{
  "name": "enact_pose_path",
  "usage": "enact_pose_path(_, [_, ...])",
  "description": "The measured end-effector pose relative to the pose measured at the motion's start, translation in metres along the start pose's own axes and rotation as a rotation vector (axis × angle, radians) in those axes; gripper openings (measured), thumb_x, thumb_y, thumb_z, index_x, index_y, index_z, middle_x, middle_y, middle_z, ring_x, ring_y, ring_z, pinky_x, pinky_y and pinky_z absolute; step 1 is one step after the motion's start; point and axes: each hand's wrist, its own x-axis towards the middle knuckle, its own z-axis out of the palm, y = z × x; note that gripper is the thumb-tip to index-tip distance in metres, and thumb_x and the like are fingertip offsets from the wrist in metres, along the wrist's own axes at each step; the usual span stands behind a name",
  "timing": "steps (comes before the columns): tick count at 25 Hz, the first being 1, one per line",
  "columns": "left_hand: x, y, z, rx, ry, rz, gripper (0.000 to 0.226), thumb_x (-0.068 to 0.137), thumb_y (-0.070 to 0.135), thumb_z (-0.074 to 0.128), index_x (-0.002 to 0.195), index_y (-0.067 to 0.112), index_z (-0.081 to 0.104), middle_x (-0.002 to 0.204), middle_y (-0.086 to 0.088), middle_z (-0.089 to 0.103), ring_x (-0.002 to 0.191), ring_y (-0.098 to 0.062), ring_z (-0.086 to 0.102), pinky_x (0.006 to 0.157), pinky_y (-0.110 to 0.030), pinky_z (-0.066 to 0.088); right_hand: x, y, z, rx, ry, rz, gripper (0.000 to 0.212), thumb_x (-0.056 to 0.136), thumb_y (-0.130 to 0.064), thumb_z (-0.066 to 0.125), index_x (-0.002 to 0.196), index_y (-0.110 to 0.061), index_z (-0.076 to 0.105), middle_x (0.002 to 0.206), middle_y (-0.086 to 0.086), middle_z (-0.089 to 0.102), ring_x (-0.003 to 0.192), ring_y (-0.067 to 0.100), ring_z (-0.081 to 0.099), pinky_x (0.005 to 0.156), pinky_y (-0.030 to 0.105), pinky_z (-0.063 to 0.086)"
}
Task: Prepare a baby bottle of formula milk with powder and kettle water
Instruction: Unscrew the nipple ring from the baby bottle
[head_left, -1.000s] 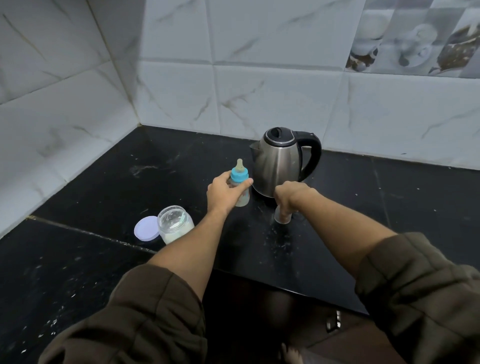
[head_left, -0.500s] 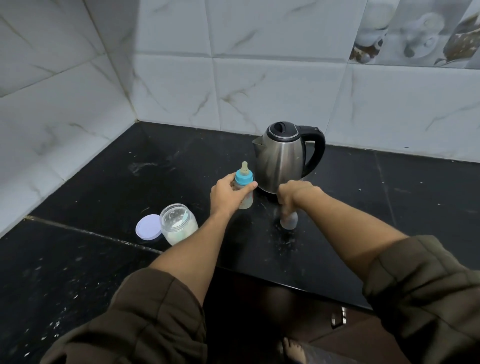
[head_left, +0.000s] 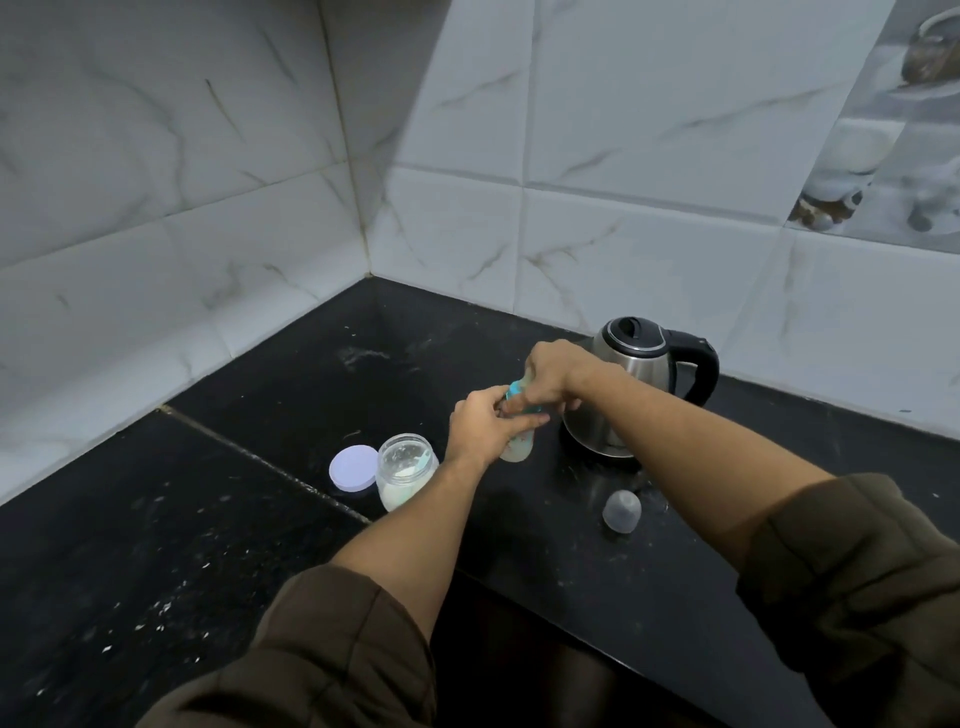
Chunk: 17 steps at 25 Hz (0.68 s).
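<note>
A small baby bottle (head_left: 518, 448) with a blue collar stands on the black counter (head_left: 260, 519). My left hand (head_left: 483, 428) grips its body. My right hand (head_left: 550, 376) closes over the blue collar and teat on top, hiding them mostly. The clear bottle cap (head_left: 621, 512) stands alone on the counter in front of the steel kettle (head_left: 634, 374). An open glass jar of white powder (head_left: 405, 470) with a scoop inside sits left of the bottle, its pale lilac lid (head_left: 354, 467) flat beside it.
White tiled walls meet in a corner behind the counter. The counter's front edge runs diagonally below my right forearm, with a dark gap beneath. White specks litter the near left counter.
My right hand let go of the clear cap on the counter and moved up onto the bottle's top. The camera view swung left and up.
</note>
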Motion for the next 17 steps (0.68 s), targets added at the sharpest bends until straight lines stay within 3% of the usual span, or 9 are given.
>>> enact_pose_path(3, [-0.006, -0.002, 0.000, 0.024, 0.032, -0.034, 0.048, 0.061, 0.062, 0.090, 0.095, 0.031, 0.075, 0.081, 0.016, 0.076, 0.081, -0.001, 0.072, 0.074, -0.026, 0.060, 0.002, -0.003, -0.002, 0.005, -0.018, -0.063, 0.047, 0.077, -0.053, 0.086, 0.088, -0.008, 0.078, 0.073, 0.012, 0.078, 0.069, 0.026, 0.079, 0.053, 0.028, 0.060])
enact_pose_path(7, [-0.009, -0.005, 0.004, 0.096, 0.083, -0.095, 0.043, 0.062, 0.058, 0.092, 0.087, 0.028, 0.072, 0.076, 0.012, 0.074, 0.077, -0.004, 0.071, 0.072, -0.029, 0.059, 0.002, -0.006, -0.007, -0.117, -0.003, -0.175, 0.044, 0.075, -0.051, 0.088, 0.089, -0.010, 0.080, 0.071, 0.009, 0.077, 0.062, 0.022, 0.071, 0.058, 0.029, 0.056])
enact_pose_path(10, [-0.009, -0.003, 0.004, 0.071, 0.113, -0.112, 0.040, 0.062, 0.050, 0.095, 0.088, 0.027, 0.075, 0.078, 0.012, 0.075, 0.079, -0.004, 0.072, 0.075, -0.031, 0.060, 0.001, -0.004, -0.008, -0.178, 0.050, -0.278, 0.045, 0.072, -0.051, 0.091, 0.096, -0.014, 0.082, 0.088, 0.009, 0.080, 0.084, 0.025, 0.073, 0.079, 0.037, 0.060])
enact_pose_path(13, [-0.012, -0.005, 0.003, 0.049, 0.095, -0.113, 0.048, 0.063, 0.042, 0.097, 0.103, 0.024, 0.077, 0.090, 0.011, 0.078, 0.089, -0.006, 0.073, 0.086, -0.037, 0.062, 0.000, -0.002, -0.008, -0.234, 0.032, -0.408, 0.045, 0.072, -0.038, 0.094, 0.112, -0.023, 0.081, 0.105, -0.001, 0.079, 0.100, 0.022, 0.070, 0.092, 0.037, 0.058])
enact_pose_path(15, [-0.013, -0.008, 0.003, 0.025, 0.064, -0.143, 0.055, 0.063, 0.038, 0.099, 0.110, 0.021, 0.075, 0.098, 0.009, 0.079, 0.095, -0.009, 0.074, 0.091, -0.041, 0.061, 0.000, -0.002, -0.005, -0.271, -0.051, -0.483, 0.057, 0.075, -0.024, 0.093, 0.128, -0.026, 0.074, 0.120, -0.003, 0.075, 0.111, 0.021, 0.068, 0.100, 0.040, 0.055])
enact_pose_path(17, [-0.016, -0.011, 0.003, -0.007, 0.065, -0.175, 0.058, 0.062, 0.036, 0.099, 0.113, 0.020, 0.074, 0.100, 0.007, 0.079, 0.097, -0.012, 0.074, 0.094, -0.043, 0.060, 0.002, -0.003, -0.001, -0.259, -0.110, -0.467, 0.082, 0.075, -0.020, 0.091, 0.149, -0.024, 0.056, 0.133, -0.002, 0.066, 0.118, 0.022, 0.063, 0.104, 0.039, 0.053])
